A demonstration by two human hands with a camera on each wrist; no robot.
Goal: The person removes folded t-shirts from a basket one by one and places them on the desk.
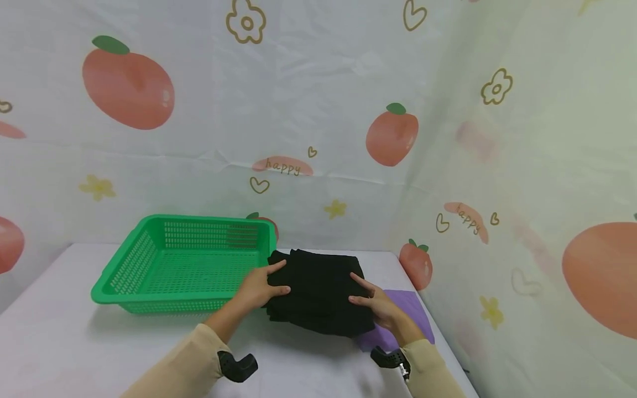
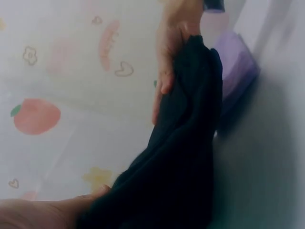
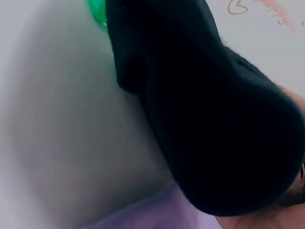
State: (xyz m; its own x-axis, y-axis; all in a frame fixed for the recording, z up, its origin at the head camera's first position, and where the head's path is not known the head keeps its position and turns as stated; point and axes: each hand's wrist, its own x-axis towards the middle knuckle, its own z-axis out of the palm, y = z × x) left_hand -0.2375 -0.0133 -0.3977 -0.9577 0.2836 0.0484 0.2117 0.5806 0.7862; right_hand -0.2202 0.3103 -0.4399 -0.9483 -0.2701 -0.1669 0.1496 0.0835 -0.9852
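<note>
Both hands hold a folded black cloth [image 1: 318, 290], one at each side, in several soft layers. My left hand [image 1: 257, 286] grips its left edge, thumb and a finger over the top. On the right edge, my right hand [image 1: 382, 307] does likewise, the other fingers hidden under the cloth. Seen from the left wrist, the black cloth [image 2: 176, 138] stretches between the two hands and sags a little, above the white table. A purple cloth [image 1: 410, 309] lies flat on the table, partly behind the right hand and the black cloth's right end.
A green plastic basket [image 1: 169, 301] with slotted walls stands at the left, its right end close beside the black cloth. White sheeting [image 1: 323, 110] printed with peaches and flowers hangs behind the table [image 1: 64, 331] and along its right side.
</note>
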